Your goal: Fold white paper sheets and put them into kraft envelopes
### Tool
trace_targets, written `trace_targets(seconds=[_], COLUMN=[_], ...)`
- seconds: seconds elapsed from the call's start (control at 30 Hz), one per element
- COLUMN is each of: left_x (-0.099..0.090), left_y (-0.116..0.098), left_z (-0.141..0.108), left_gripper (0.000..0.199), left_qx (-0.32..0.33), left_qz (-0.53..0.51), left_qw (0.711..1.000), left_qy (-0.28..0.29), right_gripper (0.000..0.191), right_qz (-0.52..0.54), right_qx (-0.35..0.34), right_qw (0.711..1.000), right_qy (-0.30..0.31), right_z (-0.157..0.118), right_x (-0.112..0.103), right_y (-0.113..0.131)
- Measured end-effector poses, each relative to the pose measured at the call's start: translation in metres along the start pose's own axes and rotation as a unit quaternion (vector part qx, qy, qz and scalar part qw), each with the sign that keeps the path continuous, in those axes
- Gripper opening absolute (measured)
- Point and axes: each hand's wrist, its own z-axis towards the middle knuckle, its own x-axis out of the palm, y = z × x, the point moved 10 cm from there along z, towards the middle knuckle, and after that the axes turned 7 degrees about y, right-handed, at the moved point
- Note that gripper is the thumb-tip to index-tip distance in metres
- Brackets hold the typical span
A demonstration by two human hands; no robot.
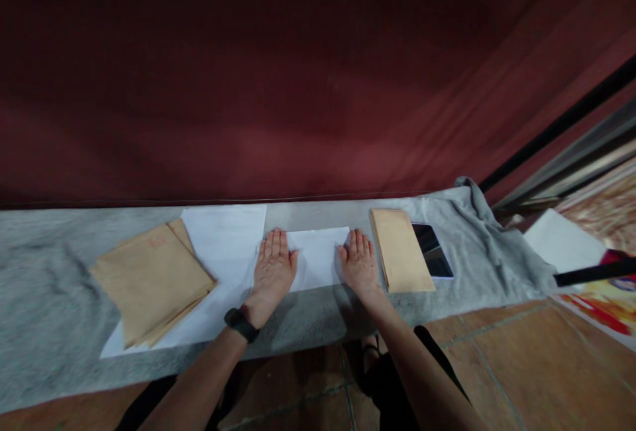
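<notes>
A white folded paper (318, 259) lies on the grey cloth between my hands. My left hand (273, 265) rests flat on its left end, fingers stretched out. On the paper's right end lies my right hand (358, 260), also flat with its fingers extended. Left of my left hand, white sheets (228, 239) are spread out, partly under a pile of brown envelopes (154, 279). Just right of my right hand is a stack of brown envelopes (401, 252), with a dark-screened tablet or phone (433, 251) partly beneath it.
The grey cloth (44, 298) covers a long narrow surface against a dark red wall (298, 87). Black bars (561, 126) stand at the right, near a white sheet and a colourful print (606, 305). Tiled floor (536, 358) shows below.
</notes>
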Motion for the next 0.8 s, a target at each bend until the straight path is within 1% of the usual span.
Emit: trace_targets(seconds=[0.07, 0.13, 0.27, 0.37, 0.47, 0.53, 0.67, 0.8], left_x=[-0.002, 0.000, 0.009, 0.019, 0.028, 0.029, 0.025, 0.020], left_y=[-0.011, -0.028, -0.064, -0.080, -0.085, -0.084, -0.082, -0.075], left_z=[-0.003, -0.008, -0.026, -0.039, -0.046, -0.046, -0.044, -0.040], left_gripper=[0.061, 0.061, 0.059, 0.062, 0.067, 0.069, 0.067, 0.060], left_qx=[0.021, 0.060, 0.134, 0.174, 0.196, 0.194, 0.188, 0.171], left_qz=[-0.004, -0.009, -0.012, 0.001, 0.019, 0.028, 0.047, 0.049], left_qw=[1.000, 0.998, 0.991, 0.984, 0.980, 0.980, 0.981, 0.984], left_qy=[-0.003, 0.007, 0.020, 0.023, 0.027, 0.027, 0.023, 0.018], right_gripper=[0.062, 0.061, 0.058, 0.058, 0.058, 0.056, 0.055, 0.053], right_qz=[0.007, 0.026, 0.091, 0.125, 0.133, 0.128, 0.108, 0.074], right_qx=[-0.008, -0.035, -0.110, -0.152, -0.171, -0.175, -0.162, -0.158], right_qw=[1.000, 0.999, 0.989, 0.979, 0.973, 0.973, 0.979, 0.983], right_qy=[-0.003, -0.002, 0.025, 0.060, 0.076, 0.074, 0.064, 0.055], right_z=[0.001, 0.002, -0.002, -0.011, -0.020, -0.023, -0.021, -0.020], right_x=[-0.003, -0.005, -0.004, 0.004, 0.011, 0.012, 0.011, 0.011], right_y=[0.003, 0.012, 0.044, 0.069, 0.084, 0.087, 0.081, 0.075])
